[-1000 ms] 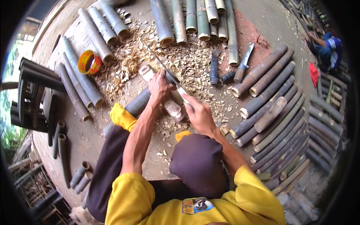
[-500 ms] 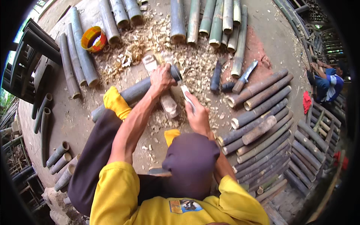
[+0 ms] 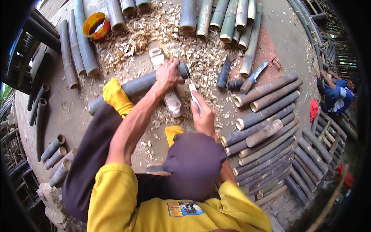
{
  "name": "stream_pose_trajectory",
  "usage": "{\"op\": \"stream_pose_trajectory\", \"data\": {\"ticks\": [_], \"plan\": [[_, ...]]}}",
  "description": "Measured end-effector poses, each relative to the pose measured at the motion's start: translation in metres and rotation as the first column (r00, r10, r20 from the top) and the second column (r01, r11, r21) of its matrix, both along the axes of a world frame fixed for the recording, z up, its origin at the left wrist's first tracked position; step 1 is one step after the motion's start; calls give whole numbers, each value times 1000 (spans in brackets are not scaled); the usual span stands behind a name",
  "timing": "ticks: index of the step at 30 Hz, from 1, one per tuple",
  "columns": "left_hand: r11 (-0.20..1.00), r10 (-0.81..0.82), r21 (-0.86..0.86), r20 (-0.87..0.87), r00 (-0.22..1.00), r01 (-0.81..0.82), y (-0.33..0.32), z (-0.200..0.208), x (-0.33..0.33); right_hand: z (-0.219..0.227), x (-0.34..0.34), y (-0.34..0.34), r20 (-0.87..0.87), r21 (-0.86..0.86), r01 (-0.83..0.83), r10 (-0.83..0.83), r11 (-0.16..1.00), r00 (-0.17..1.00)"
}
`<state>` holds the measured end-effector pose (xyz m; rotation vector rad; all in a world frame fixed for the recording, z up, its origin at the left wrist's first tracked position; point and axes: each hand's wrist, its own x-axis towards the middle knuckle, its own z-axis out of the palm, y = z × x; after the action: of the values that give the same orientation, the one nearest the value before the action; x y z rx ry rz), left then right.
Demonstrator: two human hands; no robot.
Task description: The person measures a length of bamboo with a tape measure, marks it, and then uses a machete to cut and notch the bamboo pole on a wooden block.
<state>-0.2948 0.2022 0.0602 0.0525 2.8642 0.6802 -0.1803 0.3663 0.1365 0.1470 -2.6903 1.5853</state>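
Currently the person's left hand [image 3: 169,74] is closed over a thick, dark grey bamboo tube [image 3: 143,84], pressing from above close to its right-hand end. That tube slants across a pale, rough-hewn wooden block [image 3: 172,105], which shows on both sides of it, above the brown floor [image 3: 284,42]. The person's right hand [image 3: 203,116] is wrapped round the white handle of a thin-bladed hand tool [image 3: 193,92]. Its narrow blade appears almost edge-on at the tube's right-hand end; whether it touches the bamboo cannot be told.

A foot in a bright yellow sock [image 3: 115,96] is set against the tube, left of the left hand, and a second yellow sock [image 3: 172,133] shows below the block. Pale wood chips [image 3: 170,40] are scattered thickly beyond the block and around it. To the right of the chips lies a knife with a broad grey blade and brown wooden handle [image 3: 253,78], near a black ridged object [image 3: 223,72]. Further right, dark bamboo lengths [image 3: 269,114] lie side by side in a row. A red-and-yellow ring-shaped band [image 3: 103,31] rests at the upper left, among greyish bamboo tubes [image 3: 76,43].
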Motion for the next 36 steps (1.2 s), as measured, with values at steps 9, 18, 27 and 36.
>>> {"op": "stream_pose_trajectory", "data": {"ticks": [9,18,27,36], "plan": [[994,-26,-106,-12,1000,25,2,11,1,25,127,81,220,137,-71,39,988,975],[999,-31,-11,24,999,31,-9,3,-9,8,145,96,232,2,-64,62,998,971],[996,-69,-58,-56,996,65,12,6,-13,-8,-14,11,0,-12,17,-17,1000,1000],[997,2,-71,77,997,4,-4,20,-10,63,195,113,202,325,-82,15,942,979]]}}
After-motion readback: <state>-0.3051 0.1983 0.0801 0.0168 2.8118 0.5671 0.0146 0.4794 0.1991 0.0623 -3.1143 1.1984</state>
